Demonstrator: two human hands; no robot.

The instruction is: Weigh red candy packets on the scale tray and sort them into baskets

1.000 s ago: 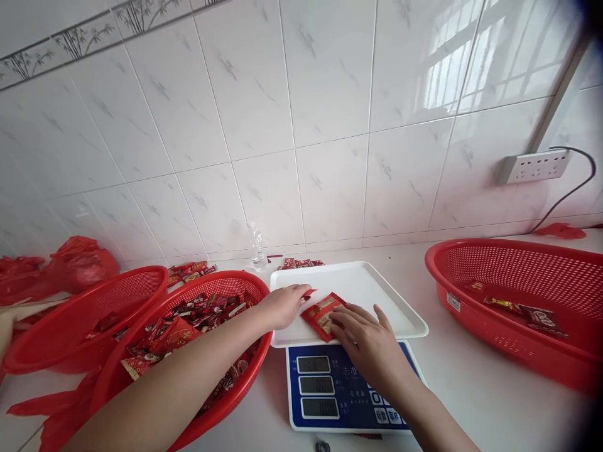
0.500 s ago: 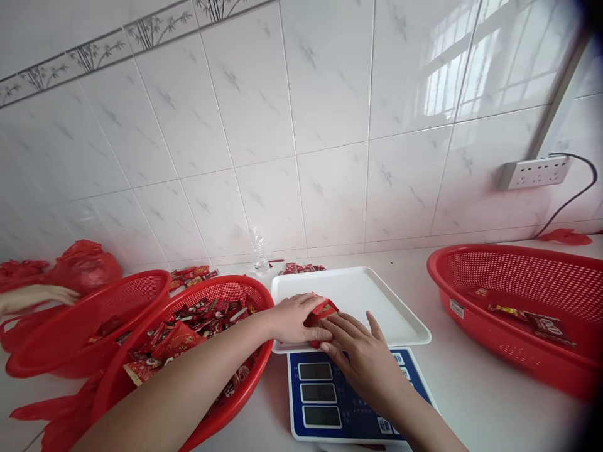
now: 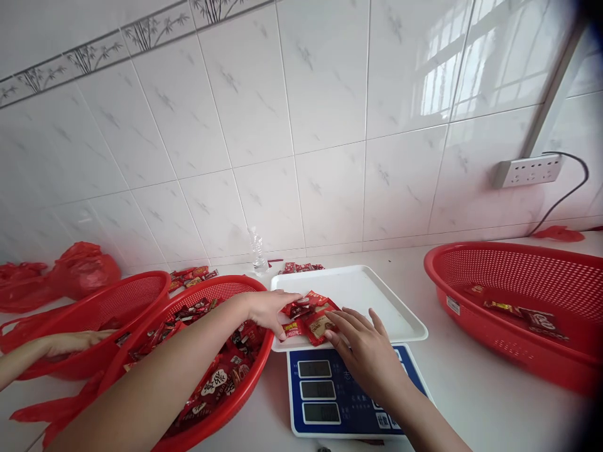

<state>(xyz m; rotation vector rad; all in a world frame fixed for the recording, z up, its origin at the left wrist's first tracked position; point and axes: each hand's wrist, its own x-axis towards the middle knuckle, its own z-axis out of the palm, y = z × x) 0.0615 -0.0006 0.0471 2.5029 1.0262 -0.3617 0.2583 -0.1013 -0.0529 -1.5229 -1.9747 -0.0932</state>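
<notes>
Several red wrapped snack packets point(image 3: 318, 325) lie in a small heap on the left part of the white scale tray point(image 3: 377, 295). My left hand point(image 3: 266, 311) reaches in from the left, thumb and fingers apart around the heap's left edge. Against the heap's right side rest the fingertips of my right hand point(image 3: 365, 348), fingers spread and not closed on a packet. The scale's blue panel point(image 3: 339, 408) is partly covered by my right hand. Below my left arm, a red basket point(image 3: 257, 376) is filled with wrapped snacks.
At the right stands a red basket point(image 3: 499, 339) with a few packets. Another red basket point(image 3: 146, 282) is at far left, with another person's hand point(image 3: 70, 344) inside. Red plastic bags point(image 3: 85, 270), a clear bottle point(image 3: 257, 251) and loose packets point(image 3: 301, 268) line the wall.
My hands have moved apart, and the packets that were under them now lie spread on the tray. The other person's hand has moved down into the far-left basket.
</notes>
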